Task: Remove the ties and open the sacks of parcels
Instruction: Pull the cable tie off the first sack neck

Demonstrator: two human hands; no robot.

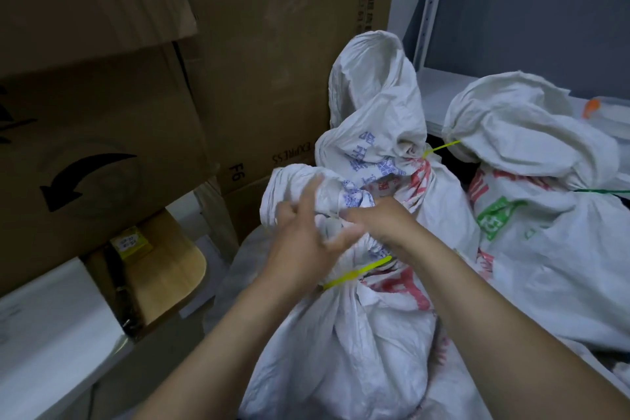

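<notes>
Three white woven sacks stand close together. The nearest sack (341,334) is cinched at its neck by a yellow-green tie (354,272). My left hand (300,239) is on the bunched cloth above that tie, its fingers spread and blurred. My right hand (378,222) grips the gathered top of the same sack from the right. Behind it stands a second sack (378,102) with a yellow tie (439,149). At the right is a third sack (531,215) with a green tie (600,192).
Large cardboard boxes (102,133) are stacked at the left and behind the sacks. A wooden board (170,269) with a small yellow box (131,242) sits under the left box. A white metal shelf (439,92) stands at the back right.
</notes>
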